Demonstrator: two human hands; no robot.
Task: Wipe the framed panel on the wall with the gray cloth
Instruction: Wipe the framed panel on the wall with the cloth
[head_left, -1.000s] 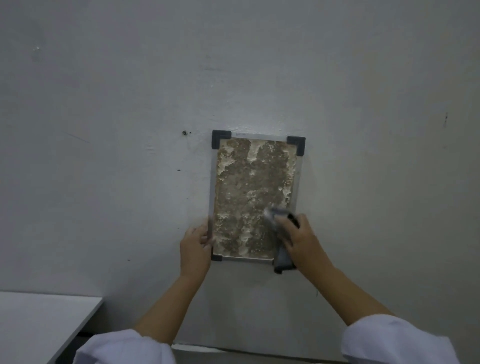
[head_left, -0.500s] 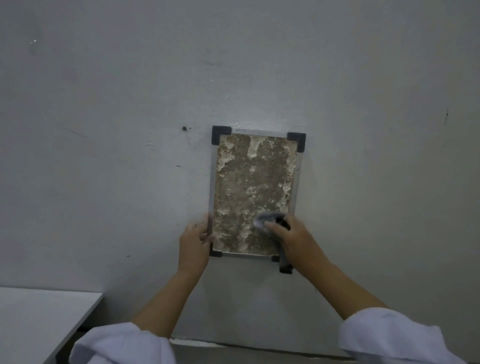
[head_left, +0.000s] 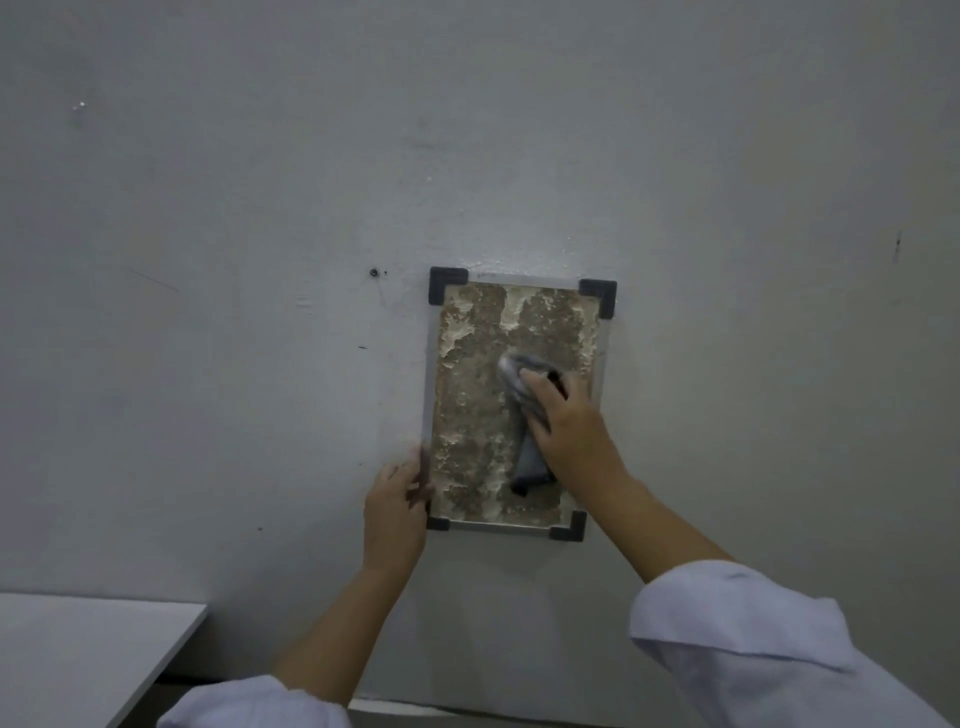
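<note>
A framed panel with a mottled brown and cream face, a pale frame and black corner caps hangs on the grey wall. My right hand presses a gray cloth against the middle right of the panel's face; the cloth's tail hangs down below my palm. My left hand grips the frame's lower left edge, thumb on the frame, steadying it.
A white tabletop juts in at the lower left, below the panel. A small dark hole marks the wall left of the frame's top corner. The wall around the panel is bare.
My right hand has slid the cloth up from the panel's lower right corner to its middle. My left hand has kept its hold on the lower left edge.
</note>
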